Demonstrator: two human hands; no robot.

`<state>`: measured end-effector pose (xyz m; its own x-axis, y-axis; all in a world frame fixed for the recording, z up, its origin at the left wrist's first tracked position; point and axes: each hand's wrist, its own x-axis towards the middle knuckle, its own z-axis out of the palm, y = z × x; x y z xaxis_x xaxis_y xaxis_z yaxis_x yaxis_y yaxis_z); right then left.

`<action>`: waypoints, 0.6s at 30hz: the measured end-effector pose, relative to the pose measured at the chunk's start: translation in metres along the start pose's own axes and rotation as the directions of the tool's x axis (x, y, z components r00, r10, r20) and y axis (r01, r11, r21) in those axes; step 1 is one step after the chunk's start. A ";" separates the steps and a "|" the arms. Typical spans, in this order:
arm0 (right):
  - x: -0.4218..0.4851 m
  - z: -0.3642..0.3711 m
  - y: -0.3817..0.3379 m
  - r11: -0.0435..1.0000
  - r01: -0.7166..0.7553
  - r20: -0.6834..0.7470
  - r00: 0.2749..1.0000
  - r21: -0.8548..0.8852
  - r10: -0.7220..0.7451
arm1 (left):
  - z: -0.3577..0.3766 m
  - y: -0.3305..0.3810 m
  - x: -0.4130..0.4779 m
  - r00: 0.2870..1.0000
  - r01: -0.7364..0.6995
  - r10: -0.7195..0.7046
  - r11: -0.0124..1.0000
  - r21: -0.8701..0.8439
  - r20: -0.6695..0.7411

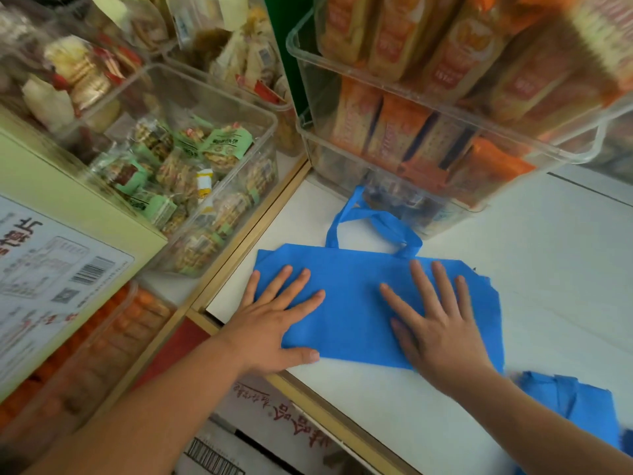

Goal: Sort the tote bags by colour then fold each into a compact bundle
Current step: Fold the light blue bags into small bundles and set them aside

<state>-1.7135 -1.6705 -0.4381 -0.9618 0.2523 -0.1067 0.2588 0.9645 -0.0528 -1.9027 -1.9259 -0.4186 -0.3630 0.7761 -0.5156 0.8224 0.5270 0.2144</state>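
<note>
Blue tote bag lies flat on white bench, handles pointing toward clear stacked bins of orange snack packs. Left hand presses bag's left part, fingers straight, spread. Right hand presses right part, fingers straight, spread. Second blue bag beside right forearm. Bin of green-labelled snacks at left.

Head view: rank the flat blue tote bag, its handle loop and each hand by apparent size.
1. flat blue tote bag: clearly largest.
2. left hand and right hand: they look alike, so no ranking between them.
3. handle loop: smallest, though it lies farther from the camera.
</note>
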 end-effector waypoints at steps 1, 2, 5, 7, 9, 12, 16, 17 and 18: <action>-0.004 0.001 -0.009 0.997 0.057 0.030 0.998 0.044 -0.059 | -0.001 0.002 0.001 1.000 -0.004 0.004 1.000 0.001 0.007; -0.009 0.003 -0.017 0.994 0.068 0.079 0.994 0.088 -0.075 | -0.003 0.003 0.001 1.000 -0.004 0.004 1.000 0.007 0.006; -0.013 0.009 -0.024 0.984 0.002 0.177 0.984 0.177 -0.033 | -0.002 0.006 -0.002 0.994 -0.039 0.034 0.998 -0.043 -0.100; -0.009 0.006 -0.020 0.975 -0.025 0.224 0.974 0.222 -0.026 | 0.004 0.006 -0.006 0.964 -0.153 0.139 0.987 -0.046 -0.229; -0.006 0.000 -0.016 0.962 -0.035 0.275 0.961 0.271 -0.042 | 0.013 0.004 -0.009 0.921 -0.216 0.227 0.974 0.069 -0.317; -0.004 -0.011 -0.008 0.954 -0.007 0.355 0.929 0.301 -0.105 | 0.017 0.002 -0.012 0.892 -0.238 0.258 0.966 0.098 -0.370; -0.003 -0.025 0.009 0.954 0.061 0.396 0.901 0.293 -0.179 | 0.000 0.000 -0.019 0.925 -0.202 0.203 0.979 0.038 -0.322; -0.003 -0.028 0.011 0.951 0.061 0.408 0.894 0.302 -0.187 | -0.003 0.002 -0.019 0.945 -0.167 0.172 0.985 0.039 -0.279; -0.004 -0.029 0.010 0.948 0.049 0.417 0.890 0.315 -0.184 | -0.003 0.003 -0.020 0.963 -0.120 0.119 0.993 0.009 -0.240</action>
<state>-1.7102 -1.6597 -0.4090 -0.8663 0.0141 -0.4993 0.2266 0.9019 -0.3678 -1.8944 -1.9383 -0.4051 -0.3575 0.8935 -0.2717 0.8640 0.4269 0.2669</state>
